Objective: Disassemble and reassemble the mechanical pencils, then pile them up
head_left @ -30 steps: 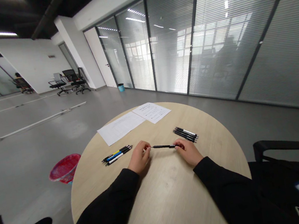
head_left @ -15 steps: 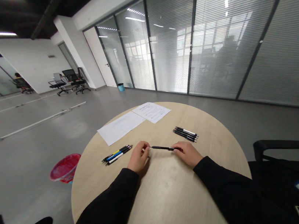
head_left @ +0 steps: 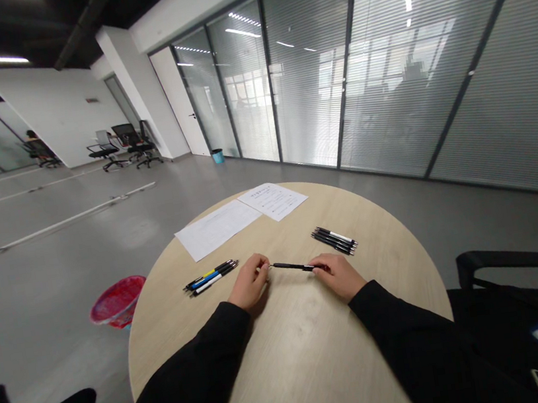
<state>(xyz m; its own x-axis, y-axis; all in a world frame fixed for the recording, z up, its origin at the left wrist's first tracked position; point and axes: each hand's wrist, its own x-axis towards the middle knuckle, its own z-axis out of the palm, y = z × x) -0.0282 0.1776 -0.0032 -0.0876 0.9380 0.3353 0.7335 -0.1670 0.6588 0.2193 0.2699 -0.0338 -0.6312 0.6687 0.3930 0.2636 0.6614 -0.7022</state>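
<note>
Head view: holding one black pen [head_left: 290, 266] between both hands, just over the bench [head_left: 300, 350]. Pinching the thin tip, it appears, with left hand [head_left: 251, 283], fingers drawn together; gripping the opposite end with right hand [head_left: 335, 275], fingers closed. Apparently working at the tip; probably calling next for fine fingertip control. Lying loose alongside: mixed-colour pens [head_left: 212, 277], mostly black pens [head_left: 333, 241]. Standing on the floor: red bin [head_left: 116, 322], showing plastic liner; farther off, blue bin [head_left: 218, 158], contents indiscernible.

On the table [head_left: 311, 356] before me, papers [head_left: 220, 227] lie toward the far side, one pen group [head_left: 211, 278] left of my left hand [head_left: 250, 283], another pen group [head_left: 334, 240] behind my right hand [head_left: 338, 275], and a single pen [head_left: 291, 266] between both hands.
</note>
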